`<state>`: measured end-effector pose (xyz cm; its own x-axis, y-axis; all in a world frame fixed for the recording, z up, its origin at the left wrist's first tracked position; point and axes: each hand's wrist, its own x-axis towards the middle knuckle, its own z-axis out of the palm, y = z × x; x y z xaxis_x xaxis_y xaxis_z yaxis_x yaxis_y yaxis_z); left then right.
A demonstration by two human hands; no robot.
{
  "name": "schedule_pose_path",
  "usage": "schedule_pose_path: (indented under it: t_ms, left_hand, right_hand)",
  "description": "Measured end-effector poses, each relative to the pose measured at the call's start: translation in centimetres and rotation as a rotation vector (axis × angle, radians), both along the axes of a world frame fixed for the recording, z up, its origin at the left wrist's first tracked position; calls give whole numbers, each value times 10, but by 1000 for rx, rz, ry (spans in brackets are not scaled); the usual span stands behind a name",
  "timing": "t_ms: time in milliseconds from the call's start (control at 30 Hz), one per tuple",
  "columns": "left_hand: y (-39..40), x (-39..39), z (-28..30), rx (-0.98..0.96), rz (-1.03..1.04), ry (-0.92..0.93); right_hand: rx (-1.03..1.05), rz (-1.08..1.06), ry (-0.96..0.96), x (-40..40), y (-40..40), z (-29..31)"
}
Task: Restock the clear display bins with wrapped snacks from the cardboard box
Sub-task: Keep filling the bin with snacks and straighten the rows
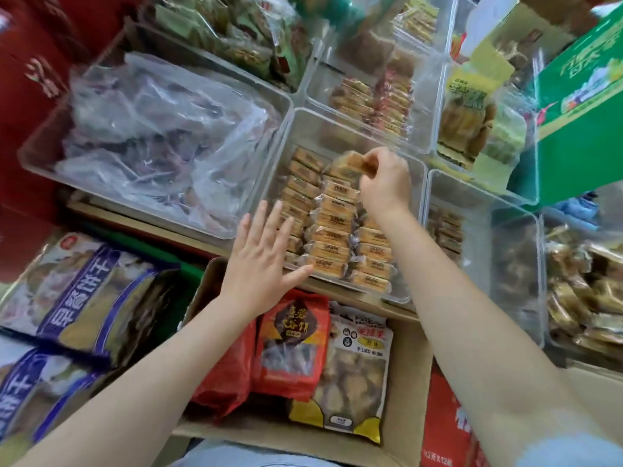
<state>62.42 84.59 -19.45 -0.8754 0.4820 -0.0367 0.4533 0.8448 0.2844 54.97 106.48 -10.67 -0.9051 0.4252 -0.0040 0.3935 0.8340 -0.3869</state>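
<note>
The right hand (384, 182) pinches 1 wrapped snack (354, 163) between thumb and curled fingers, holding it just above the far end of the rows already packed in the middle clear bin (286, 150). Those rows of tan wrapped snacks (332, 237) lie side by side in about 3 columns (the far end of the bin shows bare floor). The left hand (266, 261) is spread flat, fingers straight, holding nothing, its fingertips over the near left edge of the same bin and its thumb pointing at the nearest packets. Below both forearms sits the open cardboard box (408, 362), holding a red bag (291, 342) and a clear bag with yellow corners (354, 369). To the left, a larger bin (47, 136) holds crumpled clear wrappers; blue-banded biscuit bags (84, 294) lie nearer.
</note>
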Motion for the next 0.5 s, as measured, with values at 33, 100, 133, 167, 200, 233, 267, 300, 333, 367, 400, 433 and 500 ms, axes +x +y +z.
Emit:
schedule_pose_path:
  t_ms: [33,100,133,167,200,233,267,300,333,367,400,433,500]
  left_hand:
    - [0,0,-1,-2,-1,14]
    - [1,1,-4,2,-6,40]
    - [1,1,-5,7,-8,54]
    - [1,1,-7,11,-7,72]
    - [2,2,-8,13,-5,88]
    - [2,2,-8,16,-3,103]
    - [3,1,-8,18,-1,114]
    - [3,1,-8,18,2,123]
    - [2,1,-8,16,3,130]
    - [2,1,-8,17,3,137]
    - [1,1,-7,16,1,136]
    - [1,0,-7,12,0,128]
    - [2,0,-6,12,-2,117]
  right_hand:
    - [68,-11,-71,-7,-5,-6]
    - [246,33,-257,-14,-11,-12]
    - [297,74,-331,-15,-12,-14]
    - [327,117,-384,-17,-12,-16]
    - [349,161,-425,-19,-10,-19]
    - [360,207,-474,-22,-8,-22]
    - [356,244,-533,-25,-7,-25]
    - [333,270,-598,-29,-6,-31]
    - [304,279,-647,-31,-6,-35]
    - [266,271,-670,-32,-6,-41]
    - [227,253,-668,-31,-7,-47]
    - [195,231,-655,-27,-8,-52]
    - [180,214,-604,-11,-12,-65]
